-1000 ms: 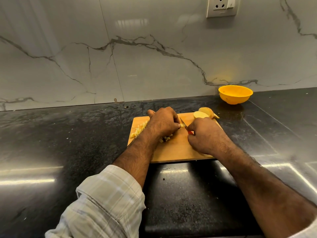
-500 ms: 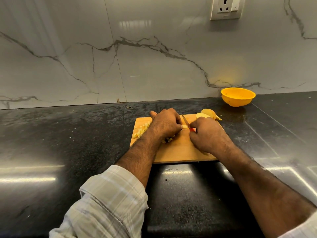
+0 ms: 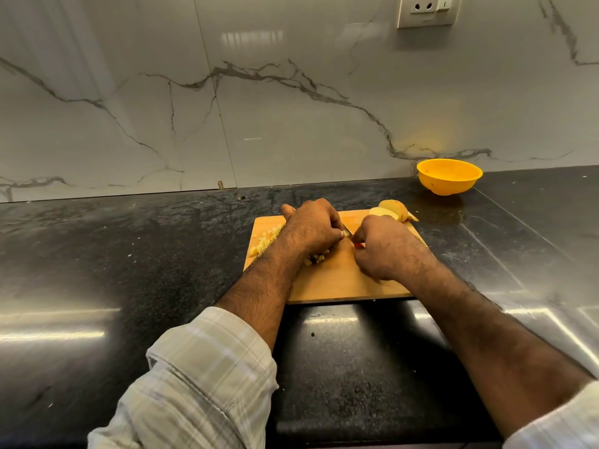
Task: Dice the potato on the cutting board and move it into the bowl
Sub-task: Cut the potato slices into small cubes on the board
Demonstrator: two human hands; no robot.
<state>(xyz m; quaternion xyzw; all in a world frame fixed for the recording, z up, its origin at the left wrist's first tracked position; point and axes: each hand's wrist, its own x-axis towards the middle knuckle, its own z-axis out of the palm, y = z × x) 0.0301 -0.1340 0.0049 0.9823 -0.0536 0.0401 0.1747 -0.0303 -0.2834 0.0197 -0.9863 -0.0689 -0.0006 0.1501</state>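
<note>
A wooden cutting board (image 3: 340,283) lies on the black counter. My left hand (image 3: 311,228) curls over a potato piece in the board's middle, mostly hiding it. My right hand (image 3: 385,247) grips a red-handled knife (image 3: 351,238), whose blade meets the fingertips of the left hand. Diced potato (image 3: 265,241) is heaped at the board's left end, and a few cubes (image 3: 316,259) show under my left wrist. A larger cut potato piece (image 3: 392,210) rests at the board's far right corner. The yellow bowl (image 3: 449,176) stands by the wall, to the right beyond the board.
A marble-patterned wall (image 3: 259,108) backs the black counter (image 3: 129,270), with a power socket (image 3: 426,9) high on the right. The counter's front edge runs close to my sleeves.
The view has shifted slightly. My hands remain close together over the board; the knife blade has worked a little at the potato piece under my left fingers.
</note>
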